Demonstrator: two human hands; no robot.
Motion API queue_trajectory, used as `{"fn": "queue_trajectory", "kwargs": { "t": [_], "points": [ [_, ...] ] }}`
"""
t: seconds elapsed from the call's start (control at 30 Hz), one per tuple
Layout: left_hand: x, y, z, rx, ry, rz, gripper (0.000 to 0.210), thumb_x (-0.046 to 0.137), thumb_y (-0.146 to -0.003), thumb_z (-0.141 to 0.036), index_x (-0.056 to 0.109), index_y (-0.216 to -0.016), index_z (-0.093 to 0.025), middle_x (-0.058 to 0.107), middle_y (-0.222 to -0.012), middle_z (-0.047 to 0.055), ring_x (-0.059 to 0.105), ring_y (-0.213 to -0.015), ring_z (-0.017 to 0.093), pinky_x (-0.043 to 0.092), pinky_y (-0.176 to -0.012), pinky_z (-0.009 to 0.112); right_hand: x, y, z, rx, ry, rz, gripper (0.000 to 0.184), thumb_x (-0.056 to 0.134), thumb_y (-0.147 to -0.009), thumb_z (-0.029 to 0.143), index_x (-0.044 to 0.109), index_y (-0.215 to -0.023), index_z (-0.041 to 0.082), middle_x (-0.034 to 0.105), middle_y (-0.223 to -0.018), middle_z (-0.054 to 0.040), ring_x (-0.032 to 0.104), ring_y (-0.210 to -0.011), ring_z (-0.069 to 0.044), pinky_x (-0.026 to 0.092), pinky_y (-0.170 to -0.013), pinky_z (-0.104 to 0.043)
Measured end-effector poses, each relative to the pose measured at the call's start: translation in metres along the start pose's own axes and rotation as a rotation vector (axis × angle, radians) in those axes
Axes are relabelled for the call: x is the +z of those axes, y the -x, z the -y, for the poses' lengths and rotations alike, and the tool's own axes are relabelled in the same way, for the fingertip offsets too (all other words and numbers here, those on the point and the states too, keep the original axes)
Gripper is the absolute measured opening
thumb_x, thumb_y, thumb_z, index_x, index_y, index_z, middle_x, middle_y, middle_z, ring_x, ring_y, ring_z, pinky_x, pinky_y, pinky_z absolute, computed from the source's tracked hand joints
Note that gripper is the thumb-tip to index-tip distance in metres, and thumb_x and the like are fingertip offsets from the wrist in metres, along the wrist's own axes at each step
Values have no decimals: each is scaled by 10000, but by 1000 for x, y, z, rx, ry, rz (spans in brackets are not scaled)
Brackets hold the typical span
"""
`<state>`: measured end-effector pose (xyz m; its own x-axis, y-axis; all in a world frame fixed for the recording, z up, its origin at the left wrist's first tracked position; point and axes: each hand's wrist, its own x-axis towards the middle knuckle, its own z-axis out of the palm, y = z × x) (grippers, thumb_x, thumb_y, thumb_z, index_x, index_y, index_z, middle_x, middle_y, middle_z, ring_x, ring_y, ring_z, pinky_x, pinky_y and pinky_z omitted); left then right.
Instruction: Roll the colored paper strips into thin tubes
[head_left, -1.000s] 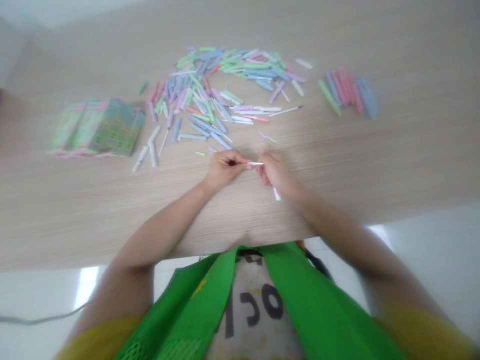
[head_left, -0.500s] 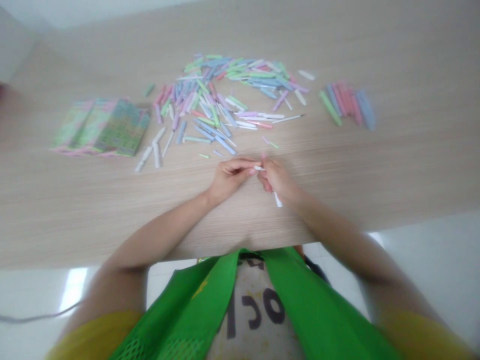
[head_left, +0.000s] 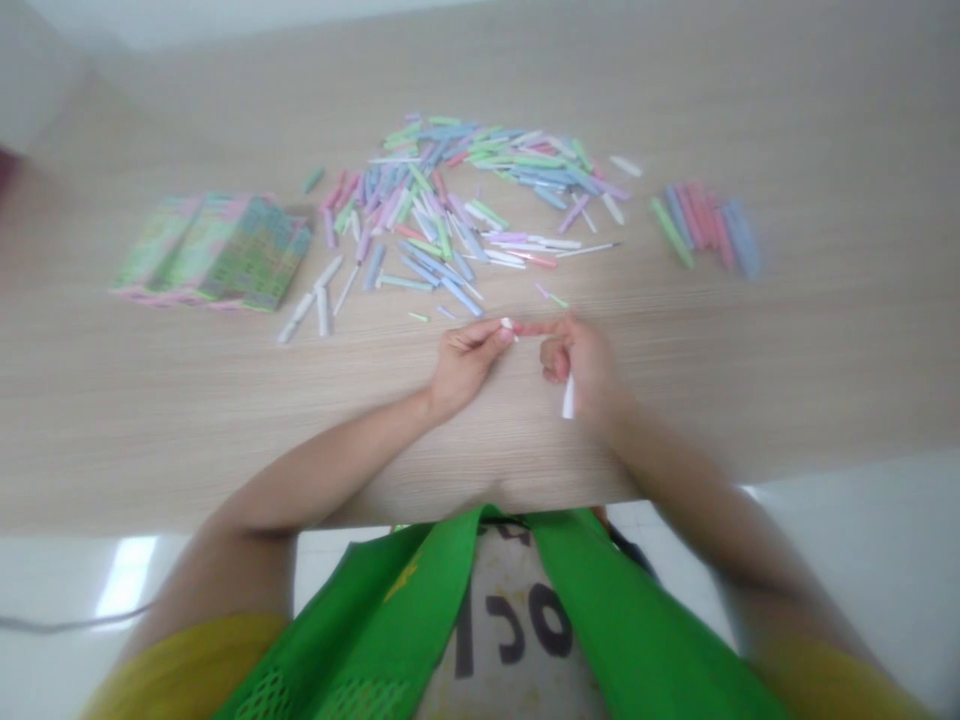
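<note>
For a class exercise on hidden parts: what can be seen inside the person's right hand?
A white tapered piece sticks out below the right hand; the hand covers its upper part.

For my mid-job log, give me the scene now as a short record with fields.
Left hand: pinches small white piece
Right hand: index finger extended toward that piece; white strip held in curled grip
Beyond hands: loose heap of pastel sticks
Left side: overlapping printed packs
Right side: row of coloured sticks
Surface: wood-grain table
</note>
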<state>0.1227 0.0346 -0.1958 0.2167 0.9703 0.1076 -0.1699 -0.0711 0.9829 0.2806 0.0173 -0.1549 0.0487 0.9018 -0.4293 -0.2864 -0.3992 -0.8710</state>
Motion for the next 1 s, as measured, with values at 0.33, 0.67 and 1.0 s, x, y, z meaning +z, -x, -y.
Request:
{"fn": "queue_trajectory", "kwargs": {
  "t": [0.33,0.67,1.0],
  "points": [
    [-5,0,-19,525,-388,347,214,665,-936,-336,808,-891,-183,792,-843,58,685,-768,120,466,-807,269,-5,10,23,-242,-275,-225,306,402,-977,377,558,-760,226,231,-348,113,164,-341,-93,159,-411,-244],
    [-4,5,-17,673,-484,415,166,681,-924,-302,796,-877,-192,796,-868,55,719,-786,116,484,-768,243,-35,-5,24,-649,-162,-208,330,267,-1052,396,475,-831,268,262,-393,138,202,-359,-90,190,-449,-267],
    [-7,-4,-14,84,-108,317,356,782,-806,-474,790,-835,-119,776,-813,85,714,-748,150,543,-729,236,-4,30,-20,-894,327,-124,285,510,-972,466,598,-896,205,422,-484,86,371,-392,-81,242,-429,-237]
  ]
}}
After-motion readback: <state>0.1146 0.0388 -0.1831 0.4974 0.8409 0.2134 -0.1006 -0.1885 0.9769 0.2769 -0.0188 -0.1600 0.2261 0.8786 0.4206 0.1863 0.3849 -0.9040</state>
